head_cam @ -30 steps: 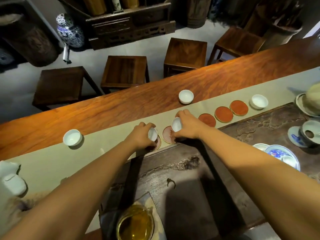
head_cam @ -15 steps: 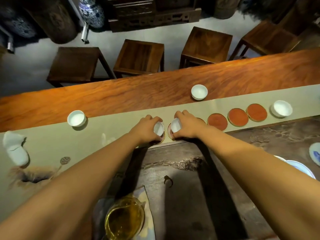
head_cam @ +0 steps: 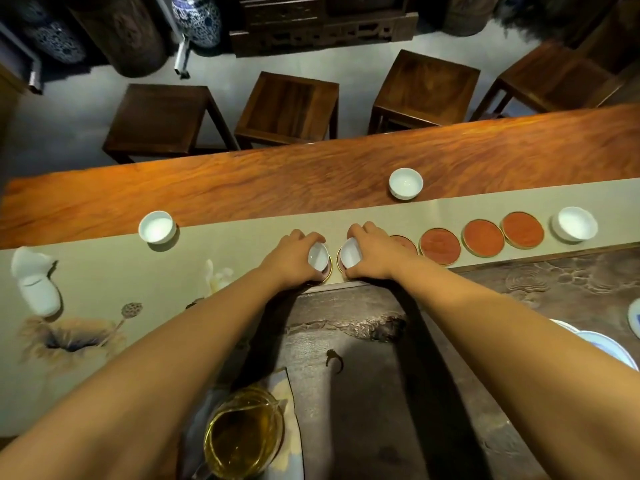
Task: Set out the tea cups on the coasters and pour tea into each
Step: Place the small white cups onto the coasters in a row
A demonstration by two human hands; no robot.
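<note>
My left hand (head_cam: pixel 289 252) grips a small white tea cup (head_cam: pixel 318 257), tilted, over a brass-rimmed coaster (head_cam: pixel 327 271). My right hand (head_cam: pixel 372 252) grips a second white tea cup (head_cam: pixel 349 252), also tilted, over the neighbouring coaster, which is mostly hidden. Further right lies a row of red coasters (head_cam: pixel 440 246), the nearest one partly under my right hand. Three more white cups stand loose: one at the left (head_cam: pixel 156 227), one on the wood beyond the runner (head_cam: pixel 405 182), one at the right end (head_cam: pixel 575 224). A glass pitcher of golden tea (head_cam: pixel 242 434) stands near me.
A beige runner (head_cam: pixel 225 244) lies along the long wooden table (head_cam: pixel 242 188). A dark carved tea tray (head_cam: pixel 346 341) is in front of me. White ceramic pieces (head_cam: pixel 34 289) sit at the left, blue-and-white dishes (head_cam: pixel 609 348) at the right. Stools (head_cam: pixel 287 105) stand beyond the table.
Both hands stay on their cups over the two leftmost coasters and have sunk slightly toward them. The view has shifted to the left, so the dishes at the right have slid out of view.
</note>
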